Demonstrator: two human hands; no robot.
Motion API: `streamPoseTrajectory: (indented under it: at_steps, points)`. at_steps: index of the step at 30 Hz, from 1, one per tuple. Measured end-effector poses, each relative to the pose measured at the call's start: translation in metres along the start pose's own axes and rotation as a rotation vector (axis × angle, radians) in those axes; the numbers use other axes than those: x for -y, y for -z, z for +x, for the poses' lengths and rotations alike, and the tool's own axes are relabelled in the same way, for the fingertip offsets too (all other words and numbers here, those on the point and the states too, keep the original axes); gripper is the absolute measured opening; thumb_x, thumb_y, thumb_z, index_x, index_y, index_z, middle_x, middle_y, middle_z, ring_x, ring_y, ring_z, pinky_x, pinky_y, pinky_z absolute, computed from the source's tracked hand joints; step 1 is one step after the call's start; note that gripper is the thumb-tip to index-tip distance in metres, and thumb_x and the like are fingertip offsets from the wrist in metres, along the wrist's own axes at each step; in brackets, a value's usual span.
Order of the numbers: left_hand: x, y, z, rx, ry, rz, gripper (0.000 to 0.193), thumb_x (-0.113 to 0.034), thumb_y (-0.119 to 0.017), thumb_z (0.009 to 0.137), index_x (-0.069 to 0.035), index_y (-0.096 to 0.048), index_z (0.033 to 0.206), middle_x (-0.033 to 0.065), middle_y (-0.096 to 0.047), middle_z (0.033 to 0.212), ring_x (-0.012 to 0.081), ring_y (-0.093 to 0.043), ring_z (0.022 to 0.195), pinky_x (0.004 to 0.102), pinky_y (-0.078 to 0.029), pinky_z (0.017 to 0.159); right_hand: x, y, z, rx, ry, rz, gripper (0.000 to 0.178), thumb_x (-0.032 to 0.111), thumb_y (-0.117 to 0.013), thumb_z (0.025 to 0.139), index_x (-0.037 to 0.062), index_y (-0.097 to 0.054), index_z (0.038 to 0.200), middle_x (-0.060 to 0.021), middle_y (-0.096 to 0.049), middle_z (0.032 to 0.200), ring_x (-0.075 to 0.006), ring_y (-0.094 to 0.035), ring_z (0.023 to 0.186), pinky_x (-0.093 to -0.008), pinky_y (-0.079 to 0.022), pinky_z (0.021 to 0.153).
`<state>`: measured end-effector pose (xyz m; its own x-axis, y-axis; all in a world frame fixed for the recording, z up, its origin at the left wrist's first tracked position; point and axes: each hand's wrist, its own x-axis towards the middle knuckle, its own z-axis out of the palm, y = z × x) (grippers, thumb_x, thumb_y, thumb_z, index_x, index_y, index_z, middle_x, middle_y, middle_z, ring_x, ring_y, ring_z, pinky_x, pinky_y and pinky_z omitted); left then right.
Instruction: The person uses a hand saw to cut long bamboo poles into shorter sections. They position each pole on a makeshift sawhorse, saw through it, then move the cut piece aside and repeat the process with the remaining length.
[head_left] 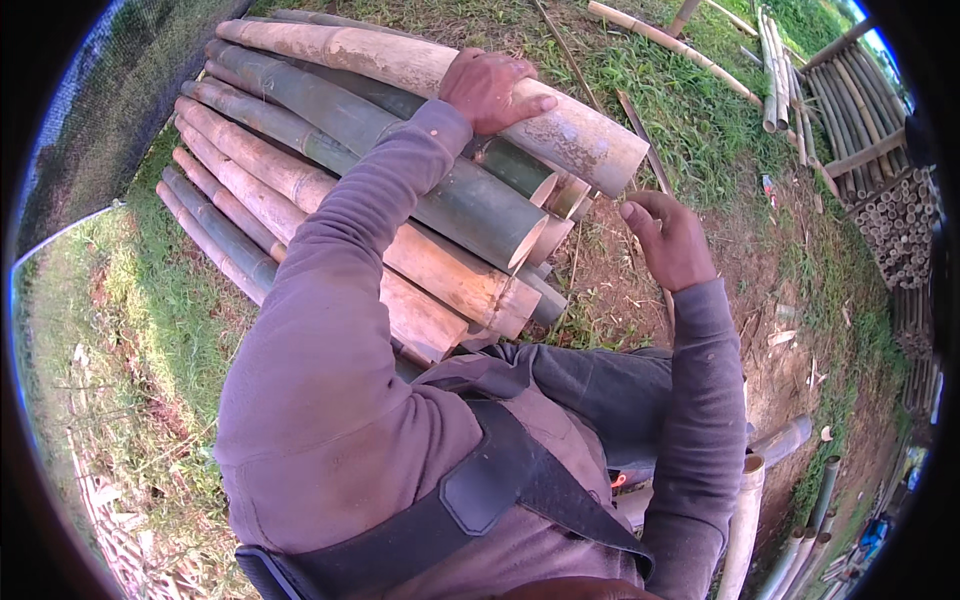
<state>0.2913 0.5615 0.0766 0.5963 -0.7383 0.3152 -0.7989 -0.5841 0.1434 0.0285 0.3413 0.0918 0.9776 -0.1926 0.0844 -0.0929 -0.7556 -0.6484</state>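
A thick pale bamboo pole (570,135) lies on top of a stack of bamboo, its cut end pointing right. My left hand (488,92) is laid over this pole near that end, fingers wrapped down its far side and thumb stretched along the top. Just below the cut end is my right hand (672,240), with index finger and thumb curled toward each other. Whatever its fingers may hold cannot be made out. Under my left forearm a wide green bamboo pole (480,205) shows its hollow end, beside a tan bamboo pole (460,275).
A dark mesh screen (90,130) stands at the far left. Bundled thin bamboo (895,235) is piled on the right, near a slatted bamboo rack (860,110). Upright bamboo pieces (740,520) stand at lower right. A thin strip (645,140) lies on the grass beyond the pole.
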Motion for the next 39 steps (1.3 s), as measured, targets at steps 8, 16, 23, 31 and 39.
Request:
streamPoseTrajectory:
  at_steps: [8, 16, 23, 31, 39]
  points:
    - [0.036, -0.015, 0.041, 0.069, 0.043, 0.138, 0.084, -0.083, -0.039, 0.097, -0.013, -0.081, 0.115, 0.0188, -0.079, 0.110, 0.0351, -0.075, 0.106, 0.0500, -0.048, 0.104, -0.122, 0.125, -0.235, -0.477, -0.414, -0.066, 0.039, 0.026, -0.067, 0.106, -0.0006, -0.067, 0.134, -0.0168, -0.073, 0.121, -0.0250, -0.071, 0.113, -0.0387, -0.054, 0.098]
    - [-0.052, -0.020, 0.051, 0.091, -0.286, 0.068, 0.071, -0.076, -0.058, 0.092, -0.017, -0.075, 0.126, 0.0179, -0.079, 0.110, 0.0361, -0.074, 0.107, 0.0520, -0.051, 0.100, -0.210, -0.031, -0.588, -0.960, -1.093, 0.515, 0.041, 0.031, -0.070, 0.106, -0.0040, -0.068, 0.128, -0.0087, -0.072, 0.102, -0.0079, -0.062, 0.084, -0.0233, -0.049, 0.069]
    - [-0.077, -0.032, 0.054, 0.091, -0.302, -0.070, 0.051, -0.030, -0.076, 0.088, -0.014, -0.070, 0.136, 0.0142, -0.075, 0.128, 0.0336, -0.071, 0.119, 0.0451, -0.054, 0.103, -0.166, -0.144, -0.532, -0.904, -1.254, -0.013, 0.026, 0.021, -0.072, 0.098, 0.0028, -0.074, 0.117, -0.0216, -0.078, 0.107, -0.0377, -0.076, 0.098, -0.0454, -0.059, 0.087]
    - [-0.123, -0.033, 0.103, 0.305, -0.251, 0.189, 0.055, -0.032, -0.076, 0.091, -0.014, -0.065, 0.141, 0.0197, -0.069, 0.136, 0.0373, -0.066, 0.126, 0.0451, -0.050, 0.109, -0.134, -0.145, -0.532, -1.008, -1.223, -0.008, 0.020, 0.022, -0.073, 0.096, 0.0088, -0.077, 0.111, -0.0181, -0.077, 0.107, -0.0414, -0.073, 0.099, -0.0484, -0.057, 0.087]
    - [-0.568, -0.120, 0.012, 0.577, -1.296, -0.357, 0.069, -0.032, -0.084, 0.084, -0.008, -0.059, 0.144, 0.0198, -0.068, 0.134, 0.0385, -0.064, 0.127, 0.0480, -0.050, 0.110, -0.140, -0.138, -0.530, -1.107, -1.243, -0.040, 0.017, 0.027, -0.071, 0.096, 0.0136, -0.076, 0.106, -0.0132, -0.077, 0.101, -0.0395, -0.073, 0.094, -0.0504, -0.057, 0.082]
